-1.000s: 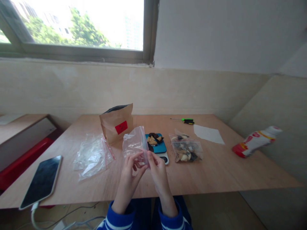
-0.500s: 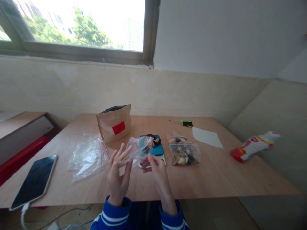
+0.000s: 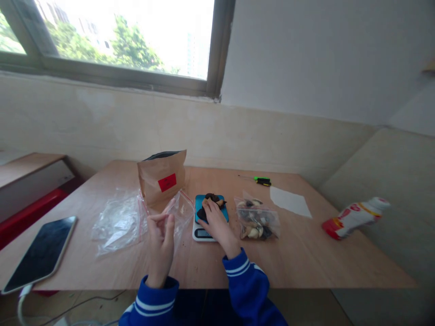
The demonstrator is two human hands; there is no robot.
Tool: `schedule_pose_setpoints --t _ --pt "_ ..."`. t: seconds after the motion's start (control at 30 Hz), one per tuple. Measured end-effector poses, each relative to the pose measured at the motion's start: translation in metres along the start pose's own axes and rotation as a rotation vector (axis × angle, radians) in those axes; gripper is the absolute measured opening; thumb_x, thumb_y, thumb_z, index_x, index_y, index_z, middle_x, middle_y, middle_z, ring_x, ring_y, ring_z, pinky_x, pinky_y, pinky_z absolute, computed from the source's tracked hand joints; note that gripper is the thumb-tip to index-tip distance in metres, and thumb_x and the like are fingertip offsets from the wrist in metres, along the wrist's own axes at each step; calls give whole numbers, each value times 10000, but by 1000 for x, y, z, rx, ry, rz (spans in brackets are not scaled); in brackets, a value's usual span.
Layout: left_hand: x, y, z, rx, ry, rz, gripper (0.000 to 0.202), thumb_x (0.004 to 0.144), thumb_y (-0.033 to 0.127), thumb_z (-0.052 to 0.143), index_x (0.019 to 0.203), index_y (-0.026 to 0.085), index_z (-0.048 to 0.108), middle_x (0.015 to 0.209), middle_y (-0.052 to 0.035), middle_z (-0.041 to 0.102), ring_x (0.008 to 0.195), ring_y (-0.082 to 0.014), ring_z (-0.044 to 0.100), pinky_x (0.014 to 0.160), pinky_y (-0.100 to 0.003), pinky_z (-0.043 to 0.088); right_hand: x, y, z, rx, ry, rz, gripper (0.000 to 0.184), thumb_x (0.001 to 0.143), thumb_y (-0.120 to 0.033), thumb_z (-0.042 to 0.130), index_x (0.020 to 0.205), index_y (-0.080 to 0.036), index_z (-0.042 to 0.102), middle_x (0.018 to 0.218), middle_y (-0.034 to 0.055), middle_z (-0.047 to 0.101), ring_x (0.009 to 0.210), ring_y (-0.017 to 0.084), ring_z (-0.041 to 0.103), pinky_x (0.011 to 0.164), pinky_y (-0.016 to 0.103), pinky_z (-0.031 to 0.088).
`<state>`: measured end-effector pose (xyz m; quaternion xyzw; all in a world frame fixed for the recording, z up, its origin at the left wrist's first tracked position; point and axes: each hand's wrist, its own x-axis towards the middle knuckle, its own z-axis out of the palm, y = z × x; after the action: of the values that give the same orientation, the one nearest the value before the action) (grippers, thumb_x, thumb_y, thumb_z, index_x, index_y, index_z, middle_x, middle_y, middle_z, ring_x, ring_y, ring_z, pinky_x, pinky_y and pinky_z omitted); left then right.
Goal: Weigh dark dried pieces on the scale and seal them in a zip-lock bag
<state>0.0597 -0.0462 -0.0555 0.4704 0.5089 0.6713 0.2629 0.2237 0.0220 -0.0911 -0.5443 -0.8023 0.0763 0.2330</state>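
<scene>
A plywood table runs out under a window, the light falling across it from the far wall. The right hand has its fingers curled down and slightly spread over a small heap of dark and tan pieces; whether they pinch one piece or only press on the heap, I cannot tell. The heap lies under those fingertips on the blue platform of a small kitchen scale, whose long axis points away from the person, with its display at the near end. The right hand is clearly the nearer of the two to the heap. The left hand stands upright to the left, its thumb and fingers drawn together on the edge of a clear zip bag, which hangs open-looking and tilted between the hands, just left of the scale. Beyond the scale lies a filled zip bag, and a brown paper bag with a red label stands behind the left hand.
</scene>
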Motion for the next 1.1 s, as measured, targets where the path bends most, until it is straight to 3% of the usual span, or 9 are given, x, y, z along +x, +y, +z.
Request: schedule_pose_setpoints --t 0.27,0.5,0.8,0.93,1.03,1.1 --pt "3 -6 -6 -148 -13 -82 263 873 447 552 898 227 410 1205 -124 635 1194 -244 572 1065 -496 361 1 0 -7 -27 32 -39 379 816 -180 649 1187 -149 575 1202 148 586 1216 301 510 1044 487 417" --pt "4 -3 -11 -208 -4 -131 240 876 412 565 885 226 414 1201 -108 648 1185 -230 586 1096 -485 332 -2 -2 -6 56 116 -41 322 894 -83 429 1121 -178 637 1118 129 617 1111 261 566 974 433 480" --pt "6 -7 -15 -238 -23 -168 239 869 416 575 896 224 435 1198 -105 656 1194 -231 581 1104 -484 324 -3 12 2 126 171 -2 189 914 -179 490 926 -184 678 1091 109 610 1047 241 598 919 408 498" --pt "5 -8 -14 -285 -29 -181 240 865 406 583 902 223 432 1231 -117 645 1210 -238 572 1105 -492 323 0 0 -20 196 226 43 140 888 -196 542 866 -183 680 1022 94 640 1018 236 600 903 390 480" --pt "4 -9 -11 -310 -43 -197 258 850 411 602 900 222 434 1233 -127 647 1201 -249 579 1100 -504 330 4 -26 -51 350 374 74 137 891 -252 556 893 -193 680 945 68 658 949 208 611 870 344 478" --pt "2 -7 -8 -316 -52 -201 263 847 411 608 899 220 434 1247 -134 642 1205 -258 576 1098 -513 331 7 -43 -67 455 400 24 164 902 -285 544 928 -208 687 954 58 660 949 192 617 869 321 477"
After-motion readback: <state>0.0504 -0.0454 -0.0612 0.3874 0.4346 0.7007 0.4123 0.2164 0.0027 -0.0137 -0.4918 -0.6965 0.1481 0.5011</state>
